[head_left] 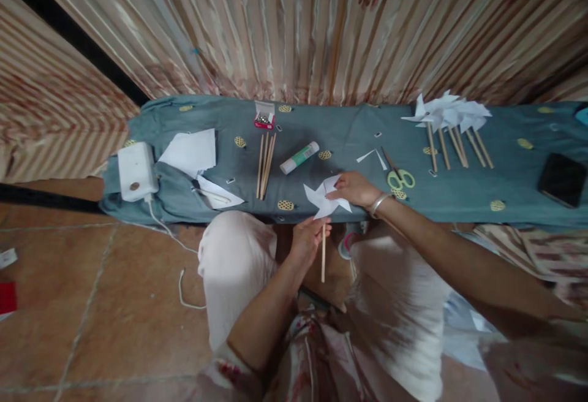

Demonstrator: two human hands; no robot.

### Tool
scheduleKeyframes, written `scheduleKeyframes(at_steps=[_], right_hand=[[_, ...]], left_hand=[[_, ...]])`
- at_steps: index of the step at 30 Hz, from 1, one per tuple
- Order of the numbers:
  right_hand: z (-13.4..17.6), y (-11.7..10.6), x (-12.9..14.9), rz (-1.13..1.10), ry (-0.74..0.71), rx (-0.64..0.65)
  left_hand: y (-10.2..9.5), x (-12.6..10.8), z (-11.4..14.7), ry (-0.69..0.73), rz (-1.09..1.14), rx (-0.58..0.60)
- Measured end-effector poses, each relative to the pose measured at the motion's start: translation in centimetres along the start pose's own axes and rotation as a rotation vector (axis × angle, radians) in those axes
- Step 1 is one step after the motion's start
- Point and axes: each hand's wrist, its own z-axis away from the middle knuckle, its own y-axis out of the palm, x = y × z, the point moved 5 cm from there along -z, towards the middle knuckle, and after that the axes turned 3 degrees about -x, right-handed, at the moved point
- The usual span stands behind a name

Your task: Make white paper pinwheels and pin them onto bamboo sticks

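A white paper pinwheel [325, 201] on a wooden stick [323, 255] is held between my hands at the table's front edge. My left hand [309, 239] is closed around the stick just below the paper blades; the stick's lower end points down past the edge. My right hand [354, 190], with a bangle at the wrist, has its fingers closed on the pinwheel near its centre. Behind the pinwheel lies a glue stick [299, 157]. Green-handled scissors [399, 176] and thin paper offcuts [373, 157] rest beyond my right hand.
Several loose sticks [265, 168] lie left of the glue, below a small red box of pins [264, 116]. White paper sheets [193, 152] and a white corded device [136, 171] sit left. Finished pinwheels [452, 114] and a dark phone [562, 179] are on the right.
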Motion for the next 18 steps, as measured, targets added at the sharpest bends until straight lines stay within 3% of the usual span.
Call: scheduleKeyframes(at_steps=[6,18], right_hand=[[-0.51,-0.19,0.57,0.132,-0.008,0.019],[-0.55,0.14,0.86,0.255,0.07,0.077]], left_hand=[[0.02,0.4,-0.38,-0.02,0.023,0.06],[-0.06,0.48,-0.98,-0.059,-0.042,0.05]])
